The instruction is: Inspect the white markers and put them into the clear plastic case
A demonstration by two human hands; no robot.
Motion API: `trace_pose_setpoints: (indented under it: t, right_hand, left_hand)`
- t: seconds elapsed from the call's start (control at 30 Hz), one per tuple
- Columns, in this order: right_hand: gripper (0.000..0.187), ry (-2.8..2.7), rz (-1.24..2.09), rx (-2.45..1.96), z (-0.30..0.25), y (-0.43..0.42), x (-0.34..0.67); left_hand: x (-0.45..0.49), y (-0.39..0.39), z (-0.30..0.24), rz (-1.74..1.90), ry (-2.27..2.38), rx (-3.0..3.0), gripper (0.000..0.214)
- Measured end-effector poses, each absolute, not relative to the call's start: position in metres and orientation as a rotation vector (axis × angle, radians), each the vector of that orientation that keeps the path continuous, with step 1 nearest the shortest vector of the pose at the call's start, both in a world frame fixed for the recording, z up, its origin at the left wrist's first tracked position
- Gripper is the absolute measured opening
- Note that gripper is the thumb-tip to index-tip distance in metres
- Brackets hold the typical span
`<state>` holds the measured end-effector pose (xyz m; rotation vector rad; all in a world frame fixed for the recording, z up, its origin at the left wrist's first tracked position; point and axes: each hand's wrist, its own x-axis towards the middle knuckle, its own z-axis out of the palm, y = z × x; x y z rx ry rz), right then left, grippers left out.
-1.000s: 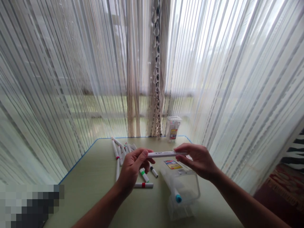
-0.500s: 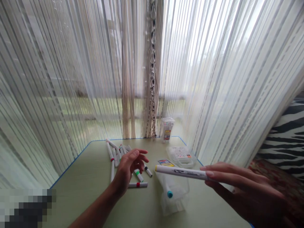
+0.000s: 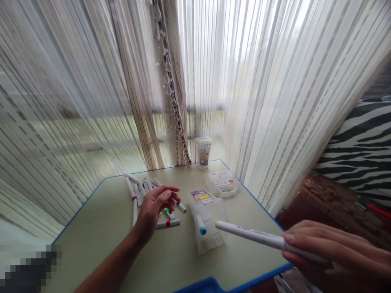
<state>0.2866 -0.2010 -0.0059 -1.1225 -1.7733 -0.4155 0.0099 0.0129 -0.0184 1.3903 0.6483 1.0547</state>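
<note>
My right hand (image 3: 330, 254) is closed round a long white marker (image 3: 253, 236) with a yellow tip, held low at the right over the table's edge and pointing left. My left hand (image 3: 154, 207) hovers open, fingers loosely curled, over a scatter of several white markers (image 3: 137, 193) with coloured bands on the pale green table (image 3: 106, 232). A clear plastic box (image 3: 209, 221) lies between the hands with a blue-tipped marker (image 3: 200, 225) inside it.
A clear lid (image 3: 222, 183) with a label lies behind the box. A small clear container (image 3: 203, 151) stands at the table's far edge by the sheer curtains. A zebra-patterned cushion (image 3: 357, 142) sits at the right. Something blue (image 3: 201, 285) shows at the near edge.
My left hand let go of the white marker and dropped over the loose markers. My right hand carried the marker right and down, and the view swung rightward.
</note>
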Motion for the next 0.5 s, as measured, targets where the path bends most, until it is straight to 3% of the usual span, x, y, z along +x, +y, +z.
trace_pose_setpoints:
  t: [0.2,0.5]
  right_hand:
    - [0.029,-1.913,-0.417,-1.098,0.008,-0.18,0.25]
    - [0.015,-2.081,-0.427,-1.263,-0.007,-0.149,0.221]
  left_hand:
    - [0.009,0.013,-0.022,1.012,0.645,1.447,0.025]
    - [0.005,0.021,-0.026,1.004,0.655,1.477,0.021]
